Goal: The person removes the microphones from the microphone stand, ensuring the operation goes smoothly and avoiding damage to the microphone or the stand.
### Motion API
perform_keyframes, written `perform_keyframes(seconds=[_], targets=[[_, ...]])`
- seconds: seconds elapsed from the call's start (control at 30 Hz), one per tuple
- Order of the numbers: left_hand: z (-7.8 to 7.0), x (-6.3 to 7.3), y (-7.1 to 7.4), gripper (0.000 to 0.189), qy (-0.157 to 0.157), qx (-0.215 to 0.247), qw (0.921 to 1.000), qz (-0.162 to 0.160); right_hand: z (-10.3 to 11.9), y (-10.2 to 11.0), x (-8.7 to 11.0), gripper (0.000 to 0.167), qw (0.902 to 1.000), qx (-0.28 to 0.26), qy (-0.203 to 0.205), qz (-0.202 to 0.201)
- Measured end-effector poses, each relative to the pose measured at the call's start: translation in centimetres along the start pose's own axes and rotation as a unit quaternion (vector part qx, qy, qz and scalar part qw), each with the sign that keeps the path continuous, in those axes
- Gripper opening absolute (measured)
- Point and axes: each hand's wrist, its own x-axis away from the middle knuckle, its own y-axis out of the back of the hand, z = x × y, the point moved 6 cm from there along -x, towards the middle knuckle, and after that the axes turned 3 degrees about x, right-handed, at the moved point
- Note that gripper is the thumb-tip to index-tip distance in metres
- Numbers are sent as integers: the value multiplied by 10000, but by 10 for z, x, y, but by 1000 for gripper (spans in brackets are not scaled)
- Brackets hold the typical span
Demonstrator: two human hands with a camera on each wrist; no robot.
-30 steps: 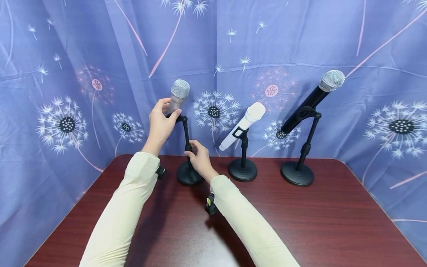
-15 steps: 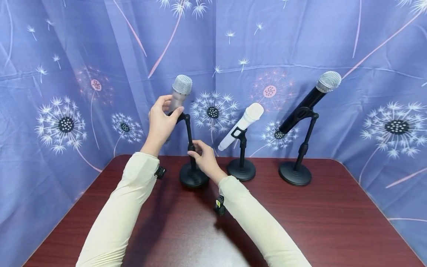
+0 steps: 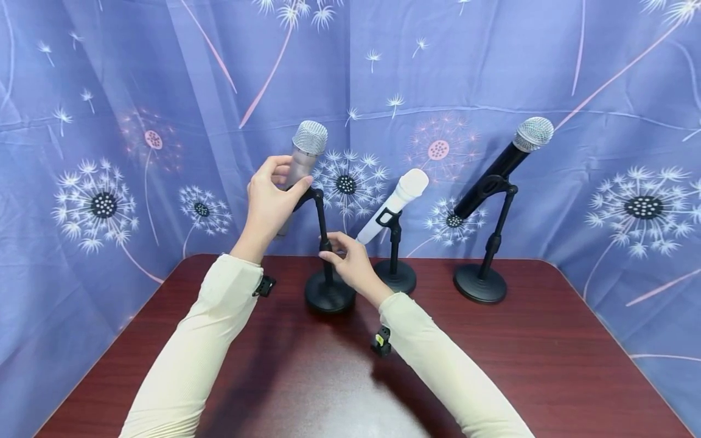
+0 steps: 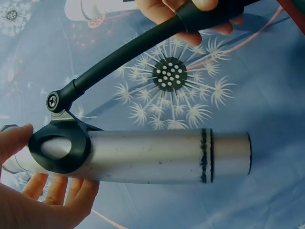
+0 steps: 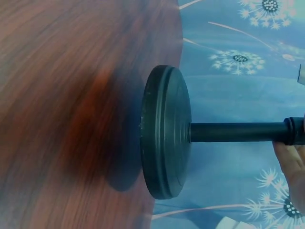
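Observation:
A silver microphone [image 3: 310,139] with a mesh head sits tilted in the clip of a black desk stand [image 3: 322,220]. My left hand [image 3: 269,198] grips its body at the clip, thumb on one side and fingers on the other. In the left wrist view the clip's black ring [image 4: 59,146] wraps the silver barrel [image 4: 147,155]. My right hand [image 3: 353,264] holds the stand's pole at the thick collar, partway down. In the right wrist view the round base [image 5: 164,133] shows a gap from its shadow on the tabletop [image 5: 71,119].
To the right, a white microphone [image 3: 392,204] leans in a shorter black stand [image 3: 395,277], its base partly behind my right hand. Farther right, a black microphone [image 3: 495,170] with a silver head rests in another stand [image 3: 480,283]. A blue dandelion curtain [image 3: 350,73] hangs behind the table.
Both hands have shifted right, carrying the silver microphone and its stand; the base has also come slightly nearer to me. The other two microphones only drift slightly left with the camera view.

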Motion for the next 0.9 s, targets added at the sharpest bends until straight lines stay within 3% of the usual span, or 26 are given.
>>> perform_keyframes(seconds=[0.17,0.4,0.6,0.77,0.9], targets=[[-3,2,-1,46,45,-21,10000,75,7,9,8,35,10000,0,25,28],[-4,8,-4,49,114,21,9994,339,43,23,26,34,9998,-14,101,146],[-3,13,-8,47,-4,80,9964,846,47,29,36,33,9998,100,-32,141],[1,16,-13,47,145,-99,9919,1260,45,32,43,33,9995,135,-228,181],[2,20,-17,50,259,-326,9908,1285,47,33,48,34,9990,189,-343,194]])
